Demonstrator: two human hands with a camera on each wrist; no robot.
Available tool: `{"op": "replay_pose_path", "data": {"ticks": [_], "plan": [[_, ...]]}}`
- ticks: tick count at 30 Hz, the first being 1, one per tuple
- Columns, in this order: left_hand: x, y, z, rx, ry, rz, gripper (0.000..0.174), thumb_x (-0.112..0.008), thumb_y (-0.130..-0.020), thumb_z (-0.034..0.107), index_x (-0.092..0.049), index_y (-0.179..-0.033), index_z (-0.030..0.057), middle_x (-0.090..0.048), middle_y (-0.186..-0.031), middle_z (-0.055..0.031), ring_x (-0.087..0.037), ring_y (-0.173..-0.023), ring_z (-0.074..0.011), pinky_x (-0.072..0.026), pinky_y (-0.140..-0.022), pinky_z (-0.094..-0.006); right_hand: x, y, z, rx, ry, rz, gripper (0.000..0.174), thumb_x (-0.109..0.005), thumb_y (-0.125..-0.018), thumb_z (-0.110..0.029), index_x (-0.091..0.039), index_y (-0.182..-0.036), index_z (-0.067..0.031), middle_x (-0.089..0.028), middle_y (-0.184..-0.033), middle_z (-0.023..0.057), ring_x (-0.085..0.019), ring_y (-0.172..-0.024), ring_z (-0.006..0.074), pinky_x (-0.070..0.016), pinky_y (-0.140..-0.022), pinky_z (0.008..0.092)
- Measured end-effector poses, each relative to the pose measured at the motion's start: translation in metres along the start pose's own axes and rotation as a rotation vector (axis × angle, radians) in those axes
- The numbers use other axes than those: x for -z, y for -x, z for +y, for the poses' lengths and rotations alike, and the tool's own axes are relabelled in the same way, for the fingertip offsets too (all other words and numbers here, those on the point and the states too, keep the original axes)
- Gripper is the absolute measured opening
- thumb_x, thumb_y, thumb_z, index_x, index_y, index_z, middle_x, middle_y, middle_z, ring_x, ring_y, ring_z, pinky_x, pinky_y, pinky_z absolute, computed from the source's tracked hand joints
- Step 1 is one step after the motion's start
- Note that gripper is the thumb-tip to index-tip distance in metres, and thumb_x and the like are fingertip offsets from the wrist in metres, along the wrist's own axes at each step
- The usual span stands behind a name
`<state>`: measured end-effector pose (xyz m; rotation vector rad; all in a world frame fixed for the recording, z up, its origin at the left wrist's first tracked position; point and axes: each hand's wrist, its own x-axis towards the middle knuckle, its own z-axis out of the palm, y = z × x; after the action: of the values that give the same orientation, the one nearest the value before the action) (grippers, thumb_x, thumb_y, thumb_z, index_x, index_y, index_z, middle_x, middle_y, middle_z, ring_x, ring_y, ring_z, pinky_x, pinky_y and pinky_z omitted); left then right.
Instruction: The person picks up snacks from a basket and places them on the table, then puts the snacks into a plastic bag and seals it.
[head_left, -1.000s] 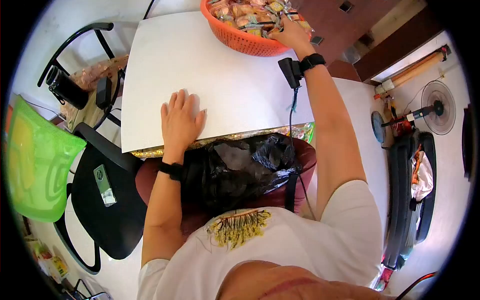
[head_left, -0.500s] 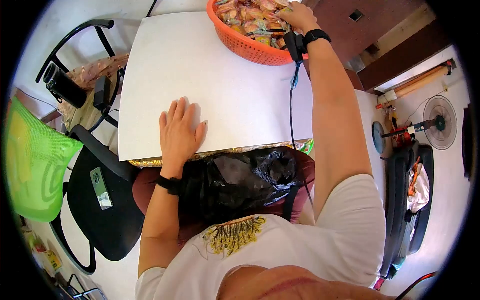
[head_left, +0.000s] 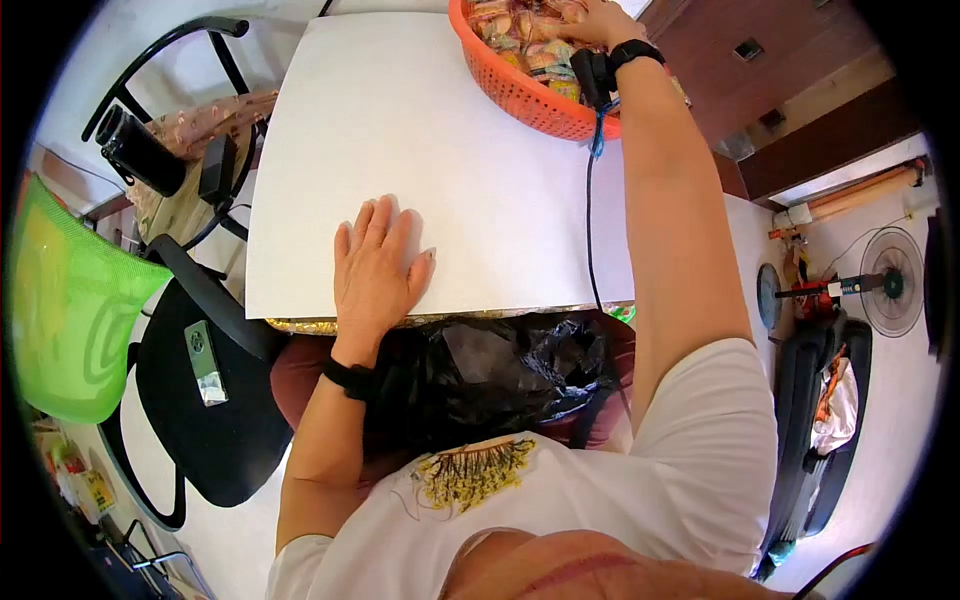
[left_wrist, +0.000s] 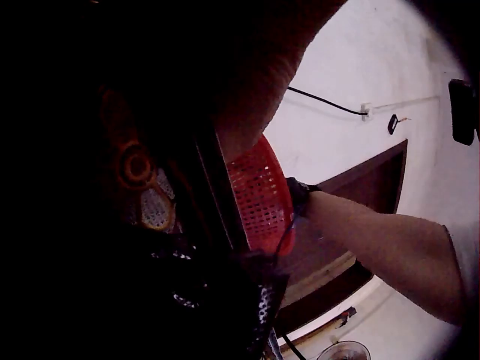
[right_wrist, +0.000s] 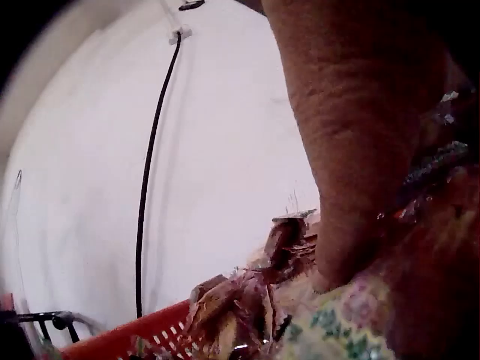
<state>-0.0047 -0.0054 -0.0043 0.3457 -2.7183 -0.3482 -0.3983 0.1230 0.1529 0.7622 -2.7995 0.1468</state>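
Observation:
An orange plastic basket [head_left: 530, 105] with a perforated wall stands at the far right of the white tabletop [head_left: 450, 170]. Small clear-wrapped snack packets [head_left: 545, 60] heap up inside it. My right hand [head_left: 604, 24] reaches in among them at the far side. In the right wrist view its thumb [right_wrist: 349, 217] points down and meets the packets; the fingers are hidden, so I cannot tell whether it grips one. My left hand [head_left: 378, 265] rests palm down near the table's front edge, fingers extended, holding nothing.
A black plastic bag [head_left: 500, 370] lies across the lap under the table edge. At the left a phone [head_left: 206, 362] lies on a black chair [head_left: 210, 450], with a black flask [head_left: 142, 150] beyond. A cable [head_left: 591, 220] hangs from the right wrist camera over the table.
My right hand has moved from the basket's right side to farther in over the packets. The left hand stays flat on the table. The head view has shifted slightly.

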Motion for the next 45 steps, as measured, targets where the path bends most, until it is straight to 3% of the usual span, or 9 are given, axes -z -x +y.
{"op": "replay_pose_path", "data": {"ticks": [7,19,25,28,31,35,37,42,45], "plan": [[0.005,0.0,0.002,0.001,0.022,-0.008,0.049,-0.058,-0.085,0.033,-0.055,-0.125,0.0067,-0.044,-0.141,-0.0167,-0.035,-0.134,-0.0339,-0.0244,-0.109,-0.0513,-0.035,-0.031,0.011,0.065,0.267,0.176,0.046,-0.059,-0.079,-0.036,-0.058,-0.124,-0.0264,-0.064,-0.116,0.012,-0.061,-0.107,0.0314,-0.0464,-0.088,0.0508],[0.002,0.002,0.0,-0.017,0.025,0.038,0.047,-0.058,-0.085,0.033,-0.056,-0.123,0.0076,-0.045,-0.139,-0.0162,-0.037,-0.132,-0.0342,-0.0267,-0.107,-0.052,-0.026,-0.007,0.019,0.171,-0.027,0.406,0.035,-0.066,-0.078,-0.031,-0.057,-0.106,-0.0114,-0.067,-0.094,0.017,-0.064,-0.09,0.0357,-0.0505,-0.077,0.0465],[0.003,0.003,0.001,-0.014,0.025,0.043,0.046,-0.059,-0.084,0.032,-0.055,-0.123,0.0081,-0.045,-0.139,-0.0157,-0.037,-0.132,-0.0335,-0.0273,-0.106,-0.052,-0.006,0.01,0.01,0.089,-0.375,0.62,0.048,-0.07,-0.078,-0.033,-0.055,-0.115,-0.0054,-0.068,-0.087,0.0141,-0.067,-0.084,0.0293,-0.0525,-0.072,0.0416],[0.001,0.004,-0.001,-0.018,0.037,0.055,0.047,-0.06,-0.083,0.032,-0.055,-0.123,0.0083,-0.045,-0.139,-0.0156,-0.037,-0.132,-0.0334,-0.0275,-0.106,-0.0519,0.007,0.03,-0.011,0.194,-0.813,0.522,0.052,-0.072,-0.08,-0.03,-0.054,-0.117,0.0015,-0.068,-0.087,0.0111,-0.067,-0.075,0.019,-0.0532,-0.065,0.034],[0.004,0.003,0.0,-0.005,0.059,0.048,0.047,-0.06,-0.083,0.032,-0.055,-0.123,0.0085,-0.045,-0.139,-0.0155,-0.037,-0.132,-0.0334,-0.0275,-0.106,-0.052,0.033,0.093,-0.057,0.105,-1.316,0.214,0.046,-0.073,-0.081,-0.023,-0.055,-0.114,0.0043,-0.067,-0.085,0.0091,-0.063,-0.069,0.0113,-0.0519,-0.058,0.0269],[0.004,0.004,0.001,-0.017,0.043,0.051,0.046,-0.061,-0.083,0.032,-0.055,-0.123,0.009,-0.045,-0.138,-0.0154,-0.037,-0.131,-0.0338,-0.0276,-0.106,-0.0524,0.003,0.127,-0.099,0.279,-1.218,0.115,0.029,-0.07,-0.083,-0.02,-0.063,-0.101,0.0009,-0.067,-0.076,0.0086,-0.063,-0.064,0.0104,-0.0491,-0.049,0.0248],[0.0,0.004,-0.001,-0.018,0.026,0.047,0.046,-0.061,-0.083,0.032,-0.055,-0.123,0.0095,-0.045,-0.139,-0.0153,-0.037,-0.131,-0.0338,-0.0277,-0.105,-0.0525,-0.005,0.15,-0.122,0.132,-1.032,-0.204,0.031,-0.07,-0.084,-0.028,-0.064,-0.103,-0.0037,-0.065,-0.078,0.0015,-0.061,-0.065,0.007,-0.0477,-0.048,0.0226],[0.001,0.002,-0.001,-0.025,0.029,0.047,0.046,-0.06,-0.083,0.033,-0.055,-0.123,0.0104,-0.045,-0.139,-0.0148,-0.037,-0.131,-0.0339,-0.0278,-0.105,-0.0526,-0.094,0.159,-0.151,0.014,-1.154,-0.418,0.047,-0.07,-0.083,-0.035,-0.06,-0.111,0.0021,-0.067,-0.088,0.0111,-0.064,-0.07,0.0138,-0.0523,-0.057,0.0276],[-0.001,0.003,-0.003,-0.031,0.023,0.05,0.046,-0.06,-0.083,0.033,-0.054,-0.124,0.0105,-0.045,-0.139,-0.015,-0.037,-0.131,-0.034,-0.0278,-0.105,-0.0529,-0.103,0.161,-0.162,0.233,-0.855,-0.157,0.059,-0.072,-0.077,-0.035,-0.054,-0.113,0.0079,-0.064,-0.1,0.0264,-0.066,-0.088,0.0291,-0.0529,-0.074,0.0366]]}}
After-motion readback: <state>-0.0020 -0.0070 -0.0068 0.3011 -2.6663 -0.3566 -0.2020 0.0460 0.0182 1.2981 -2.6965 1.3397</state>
